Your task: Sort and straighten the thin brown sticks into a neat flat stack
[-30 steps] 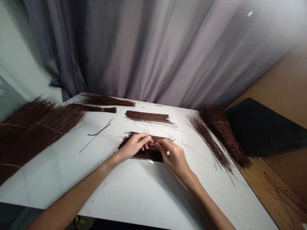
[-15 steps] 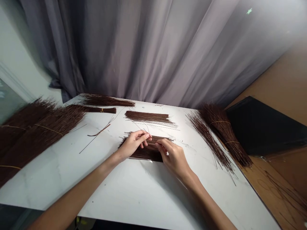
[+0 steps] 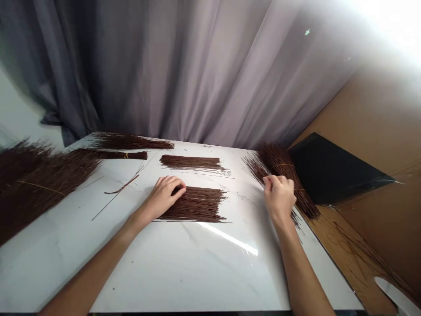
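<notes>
A flat pile of short dark brown sticks (image 3: pixel 197 204) lies in the middle of the white table (image 3: pixel 184 263). My left hand (image 3: pixel 164 195) rests on the pile's left end, fingers curled down onto the sticks. My right hand (image 3: pixel 279 195) is at the table's right side on a loose fan of long brown sticks (image 3: pixel 256 169), its fingers pinched together on some of them. Beside it lies a tied bundle of sticks (image 3: pixel 286 173).
A second flat pile of sticks (image 3: pixel 190 162) lies farther back. Tied bundles (image 3: pixel 121 154) and a long sheaf (image 3: pixel 128 141) sit at the back left, large bundles (image 3: pixel 39 180) at the left edge. A black panel (image 3: pixel 332 173) and brown board (image 3: pixel 378 131) stand right; grey curtain behind.
My right hand has left the middle pile and moved right to the loose sticks at the table's edge. My left hand has shifted to the pile's left end. The view has turned slightly right.
</notes>
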Demonstrator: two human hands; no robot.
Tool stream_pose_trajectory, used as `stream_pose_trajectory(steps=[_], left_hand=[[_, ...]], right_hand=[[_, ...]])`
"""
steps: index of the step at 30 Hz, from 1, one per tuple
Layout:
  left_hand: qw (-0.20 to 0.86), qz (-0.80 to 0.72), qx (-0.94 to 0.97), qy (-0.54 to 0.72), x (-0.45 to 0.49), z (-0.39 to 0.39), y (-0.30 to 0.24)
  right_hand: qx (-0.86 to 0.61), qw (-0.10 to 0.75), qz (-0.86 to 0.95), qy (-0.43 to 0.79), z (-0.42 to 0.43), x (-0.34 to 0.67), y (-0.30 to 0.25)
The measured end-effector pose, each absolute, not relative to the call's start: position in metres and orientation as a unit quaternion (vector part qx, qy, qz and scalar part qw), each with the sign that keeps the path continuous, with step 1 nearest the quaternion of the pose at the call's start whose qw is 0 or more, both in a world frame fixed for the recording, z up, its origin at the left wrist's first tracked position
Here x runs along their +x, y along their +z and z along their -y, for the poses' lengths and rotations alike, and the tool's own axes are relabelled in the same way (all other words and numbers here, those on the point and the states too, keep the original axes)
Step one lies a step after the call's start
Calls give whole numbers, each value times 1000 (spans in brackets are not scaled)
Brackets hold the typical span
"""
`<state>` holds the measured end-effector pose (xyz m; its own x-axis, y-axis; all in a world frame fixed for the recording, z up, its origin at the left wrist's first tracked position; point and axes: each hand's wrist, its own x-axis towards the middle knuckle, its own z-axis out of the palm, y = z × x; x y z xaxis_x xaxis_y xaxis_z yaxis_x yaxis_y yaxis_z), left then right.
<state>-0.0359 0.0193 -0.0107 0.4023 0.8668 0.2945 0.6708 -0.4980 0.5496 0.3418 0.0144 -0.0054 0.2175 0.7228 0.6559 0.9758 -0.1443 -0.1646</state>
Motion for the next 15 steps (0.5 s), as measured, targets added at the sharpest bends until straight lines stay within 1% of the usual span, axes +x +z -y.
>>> stream_pose_trajectory(steps=[4, 6, 8, 12, 15], left_hand=[[183, -485, 812, 268, -40, -22, -17], [198, -471, 820, 258, -37, -20, -20], [223, -457, 825, 248, -35, -17, -22], [281, -443, 823, 219, -37, -14, -18], [286, -425, 843, 164, -42, -13, -16]], right_hand=[[-785, 246, 540, -175, -16, 400, -21], [-802, 245, 521, -157, -16, 414, -27], [-797, 266, 517, -166, -18, 418, -30], [-715, 337, 580, -199, -23, 387, -25], [-606, 344, 704, -136, -18, 332, -14]])
